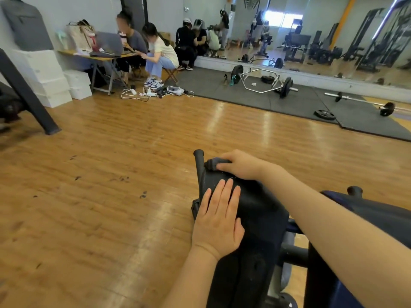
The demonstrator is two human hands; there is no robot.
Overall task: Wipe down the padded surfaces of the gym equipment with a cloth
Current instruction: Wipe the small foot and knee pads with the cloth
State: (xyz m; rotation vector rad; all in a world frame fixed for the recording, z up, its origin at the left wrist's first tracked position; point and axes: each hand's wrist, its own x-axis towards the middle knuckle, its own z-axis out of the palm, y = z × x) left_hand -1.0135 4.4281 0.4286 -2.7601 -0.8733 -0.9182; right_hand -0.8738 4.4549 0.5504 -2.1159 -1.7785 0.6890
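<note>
Black pad (255, 210) | left hand (219, 221) flat | right hand (241, 166) grips cloth (214, 163)

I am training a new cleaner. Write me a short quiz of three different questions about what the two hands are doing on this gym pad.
1. True or false: the left hand lies flat, fingers straight, on the black padded bench surface.
2. What does the right hand hold? A) a spray bottle B) a bunched dark grey cloth C) a weight plate
3. Fill in: the cloth sits at the pad's ____ end, beside the black metal post.

Key: 1 true; 2 B; 3 far
</note>
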